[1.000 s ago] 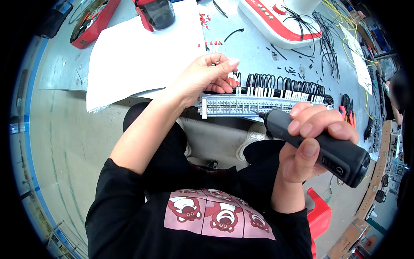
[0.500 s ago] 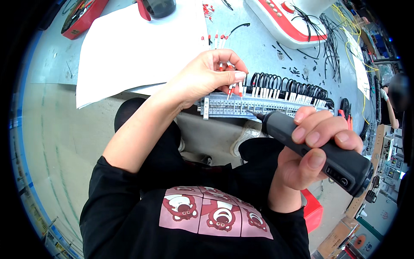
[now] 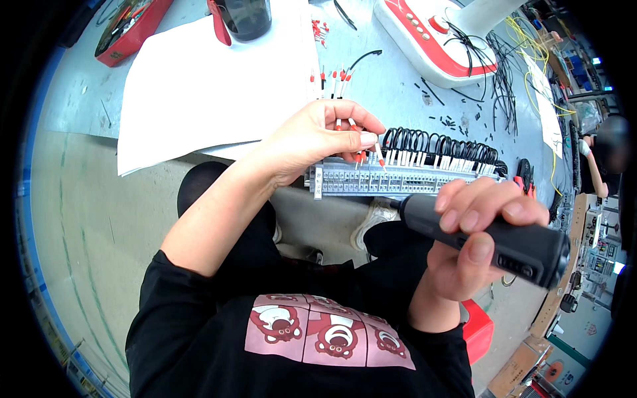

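My left hand (image 3: pixel 318 136) pinches a bundle of short white-sleeved wires with red ferrules (image 3: pixel 381 159) between thumb and fingers. Some ferrule tips point down over a grey terminal block strip (image 3: pixel 411 180) at the table's near edge. More wires with red ends (image 3: pixel 345 76) stick out beyond the knuckles. My right hand (image 3: pixel 458 255) is wrapped around a dark cordless electric screwdriver (image 3: pixel 428 215). Its tip points left, just on the near side of the strip and apart from it. A row of looped black wires (image 3: pixel 438 142) with white sleeves runs along the strip's far side.
White paper sheets (image 3: pixel 219 93) cover the table's left, with a dark cup (image 3: pixel 245 16) on them. A red tool tray (image 3: pixel 133 30) sits at far left. A white-and-red machine base (image 3: pixel 438 43) stands behind, near black offcuts (image 3: pixel 451 123). Pliers (image 3: pixel 526 176) lie right. Another person is at far right.
The screwdriver's tip has drawn back from over the terminal strip to its near side. The whole view has shifted slightly. My left hand still grips the wires at the strip.
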The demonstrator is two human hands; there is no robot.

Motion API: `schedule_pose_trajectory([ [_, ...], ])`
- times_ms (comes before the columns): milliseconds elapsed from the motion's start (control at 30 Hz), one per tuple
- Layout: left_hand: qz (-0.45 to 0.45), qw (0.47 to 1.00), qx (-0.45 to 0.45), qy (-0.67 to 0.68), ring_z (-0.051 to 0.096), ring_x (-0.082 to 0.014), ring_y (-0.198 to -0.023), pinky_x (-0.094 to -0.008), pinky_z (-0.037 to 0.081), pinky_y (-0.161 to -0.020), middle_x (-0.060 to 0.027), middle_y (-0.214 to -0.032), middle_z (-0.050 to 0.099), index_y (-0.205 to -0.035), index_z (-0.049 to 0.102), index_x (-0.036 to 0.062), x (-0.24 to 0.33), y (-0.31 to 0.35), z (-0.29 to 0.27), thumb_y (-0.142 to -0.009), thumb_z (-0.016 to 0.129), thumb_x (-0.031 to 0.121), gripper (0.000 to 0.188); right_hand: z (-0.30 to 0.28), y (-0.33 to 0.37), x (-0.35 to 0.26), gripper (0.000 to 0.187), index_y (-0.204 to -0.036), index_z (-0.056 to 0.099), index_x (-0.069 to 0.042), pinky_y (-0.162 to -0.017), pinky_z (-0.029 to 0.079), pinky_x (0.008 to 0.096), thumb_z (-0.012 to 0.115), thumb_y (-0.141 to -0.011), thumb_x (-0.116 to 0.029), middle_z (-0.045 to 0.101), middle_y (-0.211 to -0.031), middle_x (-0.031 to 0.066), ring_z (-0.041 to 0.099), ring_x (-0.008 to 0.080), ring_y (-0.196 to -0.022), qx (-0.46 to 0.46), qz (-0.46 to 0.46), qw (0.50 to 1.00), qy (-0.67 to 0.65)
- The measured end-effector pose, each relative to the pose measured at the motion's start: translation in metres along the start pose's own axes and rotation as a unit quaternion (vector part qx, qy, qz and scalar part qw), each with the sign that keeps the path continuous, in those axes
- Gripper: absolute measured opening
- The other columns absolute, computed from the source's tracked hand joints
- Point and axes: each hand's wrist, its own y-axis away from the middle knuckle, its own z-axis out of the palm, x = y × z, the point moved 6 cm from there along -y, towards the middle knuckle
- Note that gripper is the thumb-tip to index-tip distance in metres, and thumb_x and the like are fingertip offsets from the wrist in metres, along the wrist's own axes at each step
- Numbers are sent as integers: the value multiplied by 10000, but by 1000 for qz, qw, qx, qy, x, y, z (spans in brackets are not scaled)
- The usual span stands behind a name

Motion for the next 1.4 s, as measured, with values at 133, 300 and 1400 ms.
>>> schedule_pose_trajectory([
  [133,6,1000,-15,11,642,-78,-860,-227,516,-786,-46,-971,689,-1171,652,5,4,1,1,-895,717,245,370,-4,3,16,334,-1062,456,-53,-619,509,279,691,-835,18,567,-813,48,577,136,-659,21,193,981,19],
  [300,20,999,-19,-26,647,-91,-844,-240,517,-820,-45,-959,680,-1299,606,7,8,8,0,-895,690,254,481,-14,15,60,267,-1033,505,-25,-613,479,235,715,-868,-34,603,-843,41,580,89,-683,27,323,944,62],
  [1400,48,957,97,-268,539,-56,-707,-245,418,-655,2,-758,640,-980,668,13,18,-1,-6,-943,621,138,139,4,15,82,233,-1010,580,-30,-654,465,241,711,-818,-46,593,-837,-10,535,63,-727,-83,341,917,190],
])
